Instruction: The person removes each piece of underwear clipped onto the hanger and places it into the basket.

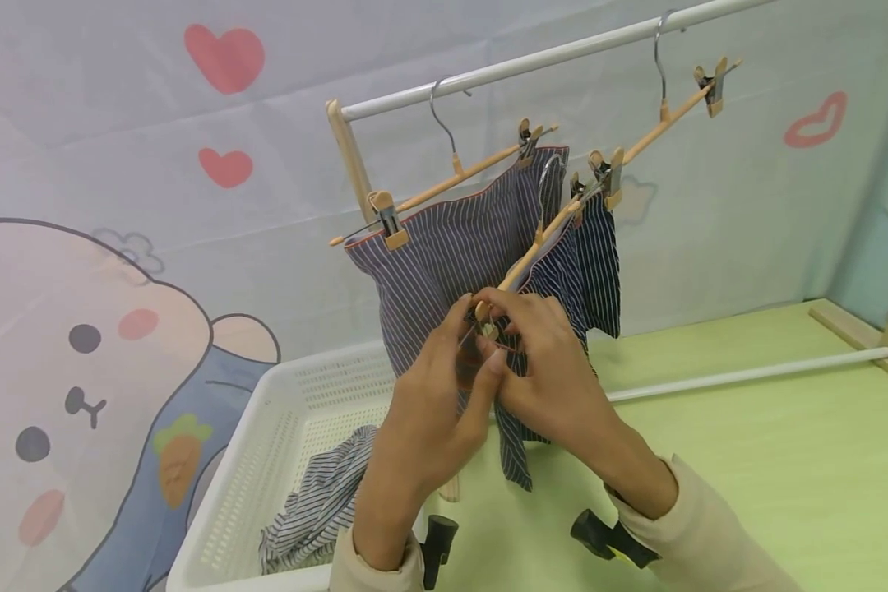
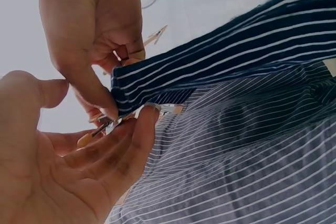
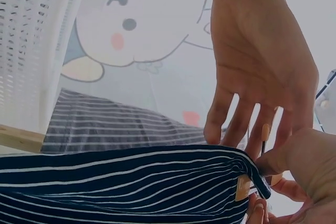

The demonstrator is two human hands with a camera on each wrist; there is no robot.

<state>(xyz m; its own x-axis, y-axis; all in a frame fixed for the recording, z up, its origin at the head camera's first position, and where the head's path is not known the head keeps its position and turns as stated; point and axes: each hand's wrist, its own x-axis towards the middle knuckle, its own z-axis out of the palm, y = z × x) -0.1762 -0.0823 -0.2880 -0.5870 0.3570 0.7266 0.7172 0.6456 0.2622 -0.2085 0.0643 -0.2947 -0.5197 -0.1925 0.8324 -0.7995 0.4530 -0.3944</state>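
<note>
Both hands meet at the near end of a wooden clip hanger (image 1: 540, 242), over a dark blue garment with white stripes (image 1: 562, 271). My left hand (image 1: 429, 403) holds the hanger clip (image 1: 487, 327), its fingers curled beneath the clip in the left wrist view. My right hand (image 1: 555, 370) pinches the garment's edge beside the clip, thumb on the fabric corner in the left wrist view. A clip pad (image 3: 242, 187) lies against the striped fabric in the right wrist view. The fingers partly hide the clip.
A white rail (image 1: 562, 62) carries two clip hangers; greyish striped clothing (image 1: 451, 255) hangs from the left one. An end clip (image 1: 714, 86) on the right one grips nothing. Below left, a white basket (image 1: 229, 460) holds striped cloth (image 1: 321, 497). A lower bar (image 1: 747, 376) crosses the green table (image 1: 770, 469).
</note>
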